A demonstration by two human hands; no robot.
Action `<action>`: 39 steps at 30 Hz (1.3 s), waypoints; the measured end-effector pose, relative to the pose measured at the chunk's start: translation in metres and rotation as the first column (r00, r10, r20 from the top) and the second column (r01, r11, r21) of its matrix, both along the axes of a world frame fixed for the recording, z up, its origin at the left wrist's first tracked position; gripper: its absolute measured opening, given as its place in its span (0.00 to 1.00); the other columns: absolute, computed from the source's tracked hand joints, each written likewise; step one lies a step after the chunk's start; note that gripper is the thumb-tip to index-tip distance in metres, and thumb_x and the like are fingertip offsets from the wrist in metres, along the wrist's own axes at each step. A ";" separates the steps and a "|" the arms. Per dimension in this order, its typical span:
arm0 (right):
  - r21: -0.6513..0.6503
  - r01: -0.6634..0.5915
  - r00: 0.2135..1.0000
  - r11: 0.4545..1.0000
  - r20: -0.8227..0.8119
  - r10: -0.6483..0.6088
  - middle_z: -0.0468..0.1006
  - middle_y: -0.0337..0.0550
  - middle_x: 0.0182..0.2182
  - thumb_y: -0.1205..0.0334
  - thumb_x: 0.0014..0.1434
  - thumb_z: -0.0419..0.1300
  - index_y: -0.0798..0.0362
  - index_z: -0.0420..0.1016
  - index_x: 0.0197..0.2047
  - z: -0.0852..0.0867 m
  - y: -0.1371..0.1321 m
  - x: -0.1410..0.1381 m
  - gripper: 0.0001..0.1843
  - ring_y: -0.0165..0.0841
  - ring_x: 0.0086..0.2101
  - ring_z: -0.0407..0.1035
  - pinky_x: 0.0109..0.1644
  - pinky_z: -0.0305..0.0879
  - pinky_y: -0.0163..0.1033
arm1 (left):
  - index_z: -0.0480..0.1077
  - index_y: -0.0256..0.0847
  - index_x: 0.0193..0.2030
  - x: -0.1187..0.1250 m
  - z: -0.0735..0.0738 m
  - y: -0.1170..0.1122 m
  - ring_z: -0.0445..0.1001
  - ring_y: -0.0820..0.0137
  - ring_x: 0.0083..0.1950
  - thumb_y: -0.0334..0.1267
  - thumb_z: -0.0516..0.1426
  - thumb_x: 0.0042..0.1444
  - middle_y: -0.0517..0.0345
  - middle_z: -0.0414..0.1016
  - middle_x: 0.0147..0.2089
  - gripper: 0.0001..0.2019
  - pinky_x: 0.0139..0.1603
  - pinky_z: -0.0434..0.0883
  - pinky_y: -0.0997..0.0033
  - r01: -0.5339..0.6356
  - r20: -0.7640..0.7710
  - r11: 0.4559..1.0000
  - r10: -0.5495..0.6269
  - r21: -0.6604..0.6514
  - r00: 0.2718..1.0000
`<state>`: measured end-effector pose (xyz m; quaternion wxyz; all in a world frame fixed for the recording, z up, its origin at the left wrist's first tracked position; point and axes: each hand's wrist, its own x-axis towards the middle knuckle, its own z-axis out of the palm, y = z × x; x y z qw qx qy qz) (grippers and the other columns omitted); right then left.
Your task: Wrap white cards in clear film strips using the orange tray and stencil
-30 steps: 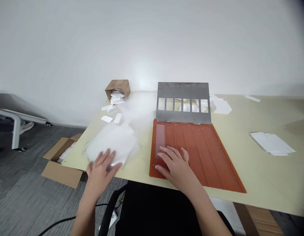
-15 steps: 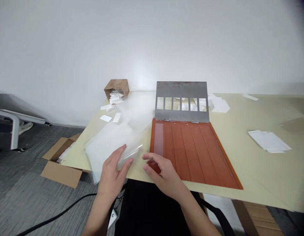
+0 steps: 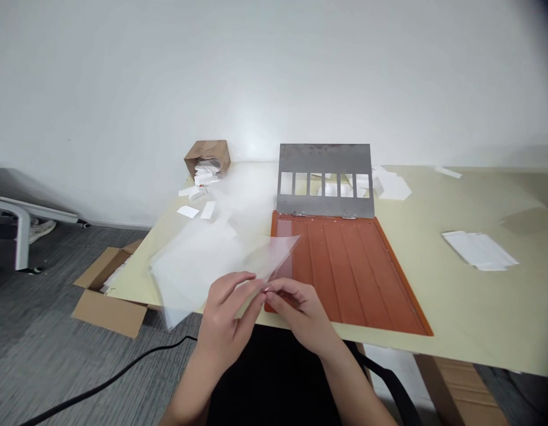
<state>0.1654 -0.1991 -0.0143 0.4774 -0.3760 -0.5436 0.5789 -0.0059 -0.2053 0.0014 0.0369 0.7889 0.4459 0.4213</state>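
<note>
Both hands meet just in front of the table's near edge and pinch one thin clear plastic sleeve (image 3: 274,255) that slants up and to the right. My left hand (image 3: 227,316) grips its lower left part. My right hand (image 3: 300,313) pinches its near end with the fingertips. The sleeve hangs over the near left corner of an orange ribbed tray (image 3: 349,272). A grey metal lid (image 3: 325,179) with a row of rectangular windows stands upright at the tray's far edge. A loose pile of clear sleeves (image 3: 189,263) lies on the table to the left.
A tipped brown box (image 3: 207,157) spills white cards at the back left. White paper stacks lie at the right (image 3: 478,249) and behind the lid (image 3: 392,186). An open carton (image 3: 108,290) and a black cable (image 3: 109,381) are on the grey floor at left.
My left hand lifted one clear sleeve off the pile and carried it right. My right hand left the orange tray and came to pinch the same sleeve, which now stands raised.
</note>
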 end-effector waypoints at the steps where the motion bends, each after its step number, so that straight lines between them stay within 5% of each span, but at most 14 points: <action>1: 0.001 -0.009 1.000 1.000 -0.003 0.009 0.81 0.41 0.35 0.53 0.64 0.59 0.50 0.81 0.40 -0.001 0.000 0.001 0.12 0.30 0.37 0.73 0.44 0.71 0.38 | 0.73 0.44 0.51 0.001 0.000 0.000 0.76 0.64 0.50 0.28 0.59 0.60 0.51 0.77 0.48 0.13 0.52 0.76 0.60 0.026 0.009 1.000 -0.026 0.011 1.000; 15: 0.116 0.001 0.990 0.993 0.140 -0.018 0.81 0.40 0.33 0.55 0.66 0.58 0.49 0.82 0.41 0.002 -0.003 0.004 0.12 0.30 0.35 0.74 0.42 0.70 0.36 | 0.73 0.42 0.44 0.010 0.009 -0.001 0.76 0.69 0.39 0.25 0.59 0.57 0.55 0.78 0.39 0.11 0.40 0.75 0.64 0.037 0.031 0.998 -0.039 0.055 0.999; 22: 0.236 0.015 0.930 0.972 0.352 -0.100 0.82 0.39 0.33 0.58 0.66 0.56 0.47 0.81 0.41 0.005 -0.007 0.004 0.11 0.30 0.34 0.73 0.42 0.68 0.37 | 0.71 0.42 0.35 0.014 0.015 -0.002 0.75 0.70 0.31 0.26 0.58 0.54 0.62 0.78 0.31 0.06 0.47 0.68 0.58 -0.067 -0.218 0.979 0.110 0.194 0.970; 28: 0.330 0.006 0.883 0.944 0.441 -0.160 0.81 0.37 0.32 0.60 0.67 0.55 0.46 0.79 0.36 0.007 -0.009 0.004 0.11 0.31 0.34 0.74 0.43 0.66 0.38 | 0.70 0.42 0.32 0.012 0.019 -0.003 0.73 0.72 0.28 0.26 0.56 0.55 0.64 0.77 0.28 0.06 0.47 0.67 0.59 -0.038 -0.307 0.979 0.100 0.200 0.947; 34: 0.315 0.006 0.878 0.949 0.452 -0.156 0.81 0.37 0.32 0.61 0.66 0.55 0.47 0.77 0.37 0.007 -0.009 0.004 0.10 0.31 0.34 0.74 0.44 0.65 0.39 | 0.70 0.42 0.33 0.008 0.018 0.000 0.74 0.72 0.28 0.25 0.55 0.56 0.62 0.77 0.30 0.08 0.43 0.70 0.61 -0.020 -0.244 0.990 0.055 0.142 0.968; 39: 0.313 0.047 0.898 0.948 0.403 -0.177 0.81 0.38 0.33 0.61 0.66 0.55 0.48 0.77 0.39 0.011 -0.009 0.006 0.09 0.31 0.36 0.74 0.43 0.67 0.37 | 0.71 0.42 0.46 0.007 0.011 -0.003 0.79 0.70 0.37 0.27 0.56 0.59 0.57 0.81 0.37 0.10 0.39 0.76 0.69 0.026 -0.014 0.999 -0.026 -0.039 1.000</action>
